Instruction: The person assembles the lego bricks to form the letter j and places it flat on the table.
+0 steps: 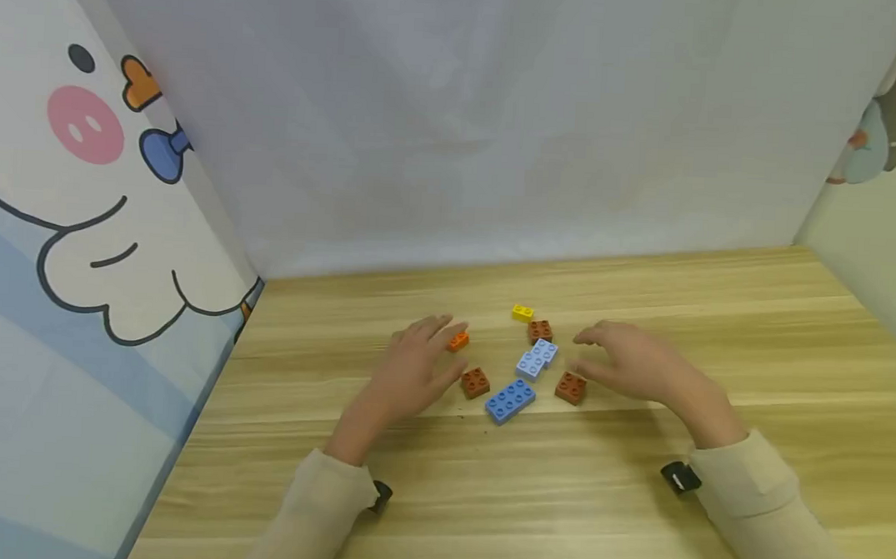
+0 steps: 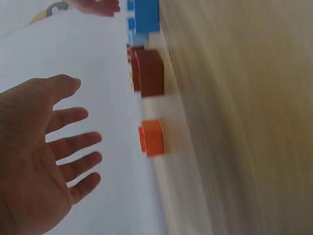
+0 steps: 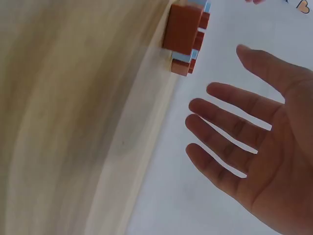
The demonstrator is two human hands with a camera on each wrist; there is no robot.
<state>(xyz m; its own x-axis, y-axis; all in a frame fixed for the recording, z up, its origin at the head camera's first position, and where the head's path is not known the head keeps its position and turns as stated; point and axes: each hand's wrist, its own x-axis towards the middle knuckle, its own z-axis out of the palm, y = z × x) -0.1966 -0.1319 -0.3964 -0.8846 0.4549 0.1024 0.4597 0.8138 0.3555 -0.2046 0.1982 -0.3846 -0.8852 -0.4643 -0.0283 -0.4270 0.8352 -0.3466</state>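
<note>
Toy building bricks lie in a loose group between the two hands. My left hand [image 1: 412, 365] hovers at the group's left side, fingers spread, holding nothing; nearest are a small orange brick [image 1: 458, 341] and a brown brick [image 1: 476, 383]. On the right, my right hand [image 1: 628, 360] is held over the table with extended fingers and no brick in it, beside another brown brick [image 1: 571, 387]. Between them are a blue brick [image 1: 510, 401] with two rows of studs and light blue bricks [image 1: 537, 359]. Behind these sit a third brown brick [image 1: 540, 331] and a small yellow brick [image 1: 522, 313].
The bricks rest on a wood-grain table [image 1: 438, 512]. A pale grey curtain [image 1: 484, 131] hangs along its back edge. A wall with a cartoon print [image 1: 86, 130] borders the left side, and a pale wall [image 1: 878, 240] the right. Each wrist wears a dark strap [image 1: 681, 478].
</note>
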